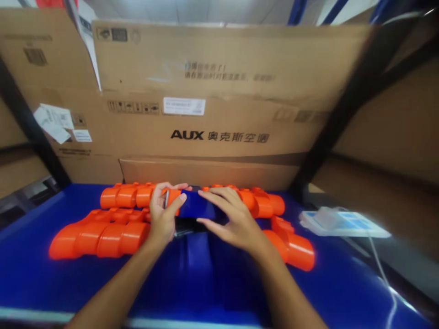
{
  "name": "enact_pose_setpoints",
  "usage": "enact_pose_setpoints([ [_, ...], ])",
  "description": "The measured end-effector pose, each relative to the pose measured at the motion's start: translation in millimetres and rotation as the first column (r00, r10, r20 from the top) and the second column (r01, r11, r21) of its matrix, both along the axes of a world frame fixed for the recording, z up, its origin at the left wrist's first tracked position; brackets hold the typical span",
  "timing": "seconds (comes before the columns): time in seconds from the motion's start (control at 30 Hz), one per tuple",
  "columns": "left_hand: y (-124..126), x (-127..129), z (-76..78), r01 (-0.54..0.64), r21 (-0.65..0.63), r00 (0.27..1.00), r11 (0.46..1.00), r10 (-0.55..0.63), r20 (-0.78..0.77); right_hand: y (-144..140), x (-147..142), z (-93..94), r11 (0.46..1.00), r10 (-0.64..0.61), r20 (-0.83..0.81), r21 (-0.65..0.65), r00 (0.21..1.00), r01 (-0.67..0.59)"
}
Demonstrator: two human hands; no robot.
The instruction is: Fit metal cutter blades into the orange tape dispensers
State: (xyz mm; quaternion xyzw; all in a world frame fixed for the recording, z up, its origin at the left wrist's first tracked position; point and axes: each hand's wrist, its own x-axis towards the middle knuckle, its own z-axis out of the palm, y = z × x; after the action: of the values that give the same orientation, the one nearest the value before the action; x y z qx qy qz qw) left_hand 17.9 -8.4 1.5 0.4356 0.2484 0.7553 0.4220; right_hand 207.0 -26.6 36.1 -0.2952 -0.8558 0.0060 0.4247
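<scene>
In front of me, near the middle of the table, my left hand (163,214) is closed around an orange plastic part (174,201), thumb on its near side. A dark blue block-like piece (195,204) sits against that part, at my left thumb tip. From the other side my right hand (235,217) holds the blue piece, fingertips on its upper edge and thumb by its lower edge. Something dark and shiny (184,232) lies just under the hands; I cannot make out its kind. My palms hide part of what is held.
Several orange rounded parts lie in rows left (111,235) and right (298,249) on the blue tabletop (30,228). A white power strip (346,225) with a cable stands at the right. Behind rises a large cardboard box (219,114), between dark metal posts (338,123).
</scene>
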Motion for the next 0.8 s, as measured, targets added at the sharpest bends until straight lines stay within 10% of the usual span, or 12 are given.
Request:
enact_pose_setpoints([
  [0.8, 1.1, -0.1, -4.1, -0.066, -0.014, 0.998, 0.998, 0.067, 0.004, 0.9, -0.1, -5.7, 1.0, -0.005, 0.016, 0.01, 1.0, 0.005],
])
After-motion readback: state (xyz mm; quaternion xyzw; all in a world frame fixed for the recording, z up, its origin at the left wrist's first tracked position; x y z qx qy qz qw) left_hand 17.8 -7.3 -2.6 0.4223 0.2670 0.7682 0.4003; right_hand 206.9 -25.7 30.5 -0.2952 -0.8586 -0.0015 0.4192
